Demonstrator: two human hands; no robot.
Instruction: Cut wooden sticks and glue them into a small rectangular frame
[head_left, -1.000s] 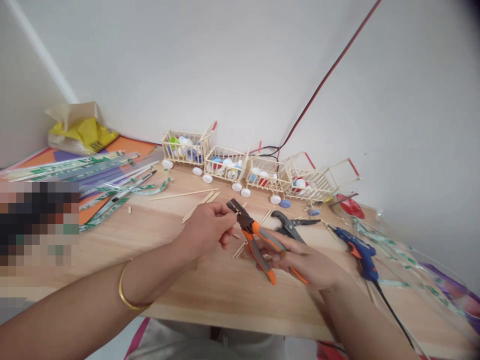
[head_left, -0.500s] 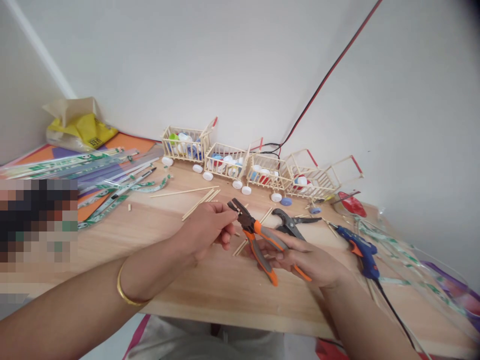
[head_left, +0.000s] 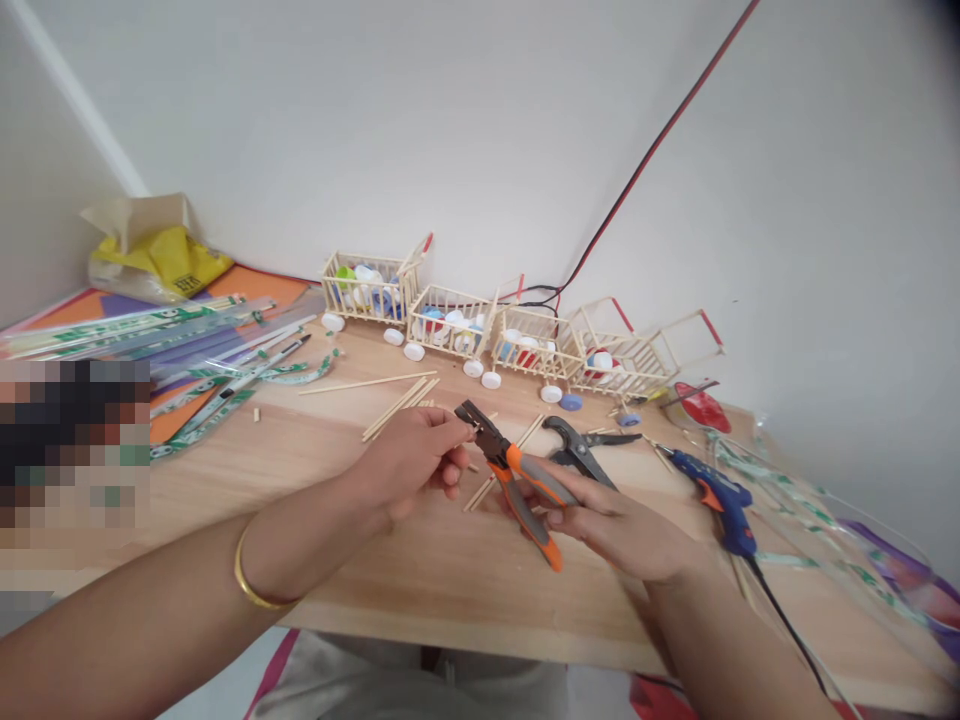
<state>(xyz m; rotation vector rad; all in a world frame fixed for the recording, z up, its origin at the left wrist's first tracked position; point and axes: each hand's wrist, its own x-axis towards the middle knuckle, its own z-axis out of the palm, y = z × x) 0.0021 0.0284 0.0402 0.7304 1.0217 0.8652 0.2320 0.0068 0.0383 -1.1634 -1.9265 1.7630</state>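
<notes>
My right hand [head_left: 611, 510] is wrapped round the orange and grey handles of a pair of pliers [head_left: 517, 465]. The jaws point up and left, over the middle of the table. At those jaws my left hand [head_left: 420, 450] pinches a short, thin wooden stick [head_left: 475, 428]; most of it is hidden by fingers. Loose wooden sticks [head_left: 401, 408] lie behind my left hand, and a few more show under the pliers. Just behind my right hand rest dark pruning shears [head_left: 577, 445].
Several small stick-built carts [head_left: 450, 325] filled with bottle caps line the wall. A blue glue gun [head_left: 716, 495] lies at right, its cord trailing forward. Packaged sticks [head_left: 172, 325] and a yellow bag [head_left: 161, 260] occupy the left. A red tape roll [head_left: 701, 408] sits back right.
The plier handles have drawn slightly closer together in my right hand. My left hand stays by the jaws, and the view has shifted very slightly.
</notes>
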